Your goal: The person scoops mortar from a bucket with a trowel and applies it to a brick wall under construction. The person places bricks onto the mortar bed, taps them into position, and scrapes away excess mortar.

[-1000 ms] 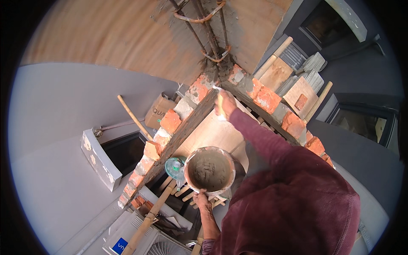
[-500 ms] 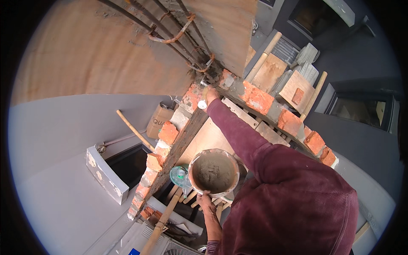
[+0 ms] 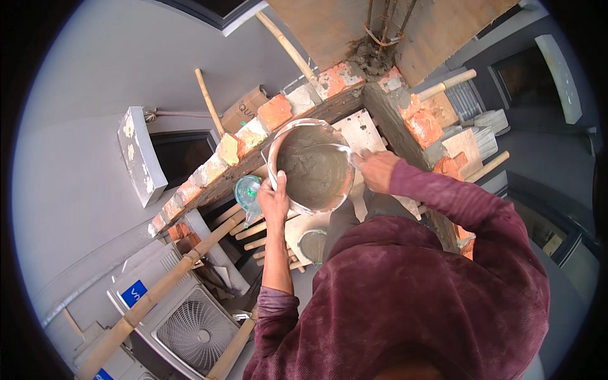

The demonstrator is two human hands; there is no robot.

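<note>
Since the earlier frame, the right hand [image 3: 375,171] has come back from the brick corner to the bucket [image 3: 273,154], and the bucket now shows nearer the left brick wall [image 3: 275,113]. I judge from this that the work has passed from the corner to the mortar [image 3: 304,172]. Nearest my view is the maroon garment [image 3: 430,297] on the back and arms. The left hand [image 3: 273,202] is closed on the bucket's near-left rim, thumb uppermost. The right hand's fingers are curled tightly around the handle of a trowel [image 3: 342,149]; its pale blade reaches inside the bucket, at the mortar, though I cannot tell how deep. Below the bucket I note a smaller round container [image 3: 312,246] of grey material, and to its left a translucent greenish vessel [image 3: 247,192]. Beyond, the left wall and the right brick wall [image 3: 423,126] converge. Farthest along, grey mortar is lumped at the foot of the reinforcing bars [image 3: 384,24], beside a plywood panel [image 3: 316,28].
</note>
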